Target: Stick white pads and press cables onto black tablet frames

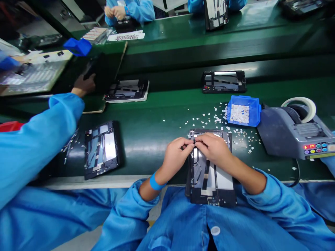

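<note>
An opened tablet [209,174] rests partly on the bench edge and partly over my lap, its inner parts facing up. Both my hands meet over its far left part. My left hand [176,153], with a blue band at the wrist, has thumb and index finger pinched together. Against it, my right hand [213,146] pinches at the same spot. Whatever small piece lies between the fingertips is too small to make out. Beyond the tablet stands a blue bin [244,111] with small white pieces, and more of them lie scattered around it.
A grey tape dispenser [285,136] with a tape roll stands at right. Other opened tablets lie on the bench: one at left [101,150], one farther back [224,82], one beside a board [128,90]. A co-worker's arm [39,136] reaches in from the left; other people sit opposite.
</note>
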{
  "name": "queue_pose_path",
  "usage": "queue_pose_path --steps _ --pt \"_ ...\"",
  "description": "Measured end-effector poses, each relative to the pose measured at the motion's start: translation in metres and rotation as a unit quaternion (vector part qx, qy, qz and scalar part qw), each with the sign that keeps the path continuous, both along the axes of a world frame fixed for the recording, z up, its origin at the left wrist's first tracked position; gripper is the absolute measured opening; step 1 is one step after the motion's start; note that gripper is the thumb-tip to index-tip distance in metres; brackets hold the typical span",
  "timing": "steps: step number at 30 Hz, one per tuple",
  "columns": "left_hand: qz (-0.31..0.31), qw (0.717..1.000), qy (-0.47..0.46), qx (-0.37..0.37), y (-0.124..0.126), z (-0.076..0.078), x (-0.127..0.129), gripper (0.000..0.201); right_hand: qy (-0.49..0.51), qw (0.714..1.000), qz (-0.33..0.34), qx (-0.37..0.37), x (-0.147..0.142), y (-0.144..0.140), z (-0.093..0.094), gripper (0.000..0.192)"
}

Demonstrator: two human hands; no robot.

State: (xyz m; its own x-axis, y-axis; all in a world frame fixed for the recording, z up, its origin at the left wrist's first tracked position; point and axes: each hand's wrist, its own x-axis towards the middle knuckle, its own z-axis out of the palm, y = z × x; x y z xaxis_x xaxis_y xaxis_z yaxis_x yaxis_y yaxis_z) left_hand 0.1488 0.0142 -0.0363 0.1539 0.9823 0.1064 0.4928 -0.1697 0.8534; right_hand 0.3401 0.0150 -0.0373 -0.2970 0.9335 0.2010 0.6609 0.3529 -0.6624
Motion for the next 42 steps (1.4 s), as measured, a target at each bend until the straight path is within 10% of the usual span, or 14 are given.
queue_pose_path --steps 11,18,26,42 --pt "0.000 0.996 -0.053 -0.077 0.006 -0.003 0.002 0.011 -0.052 0.996 -0.059 0.031 0.009 0.011 0.009 0.017" --pt "0.030 0.963 -0.203 -0.175 0.017 -0.014 0.003 0.014 -0.220 0.908 -0.355 0.027 0.122 0.048 0.029 0.012" --pt "0.044 0.968 -0.190 -0.159 0.014 -0.016 0.009 0.014 -0.114 0.992 -0.033 0.035 0.016 0.000 0.013 0.024" --pt "0.044 0.988 -0.117 -0.091 0.003 -0.006 0.017 0.003 -0.091 0.993 -0.061 0.048 -0.012 0.009 -0.001 0.016"
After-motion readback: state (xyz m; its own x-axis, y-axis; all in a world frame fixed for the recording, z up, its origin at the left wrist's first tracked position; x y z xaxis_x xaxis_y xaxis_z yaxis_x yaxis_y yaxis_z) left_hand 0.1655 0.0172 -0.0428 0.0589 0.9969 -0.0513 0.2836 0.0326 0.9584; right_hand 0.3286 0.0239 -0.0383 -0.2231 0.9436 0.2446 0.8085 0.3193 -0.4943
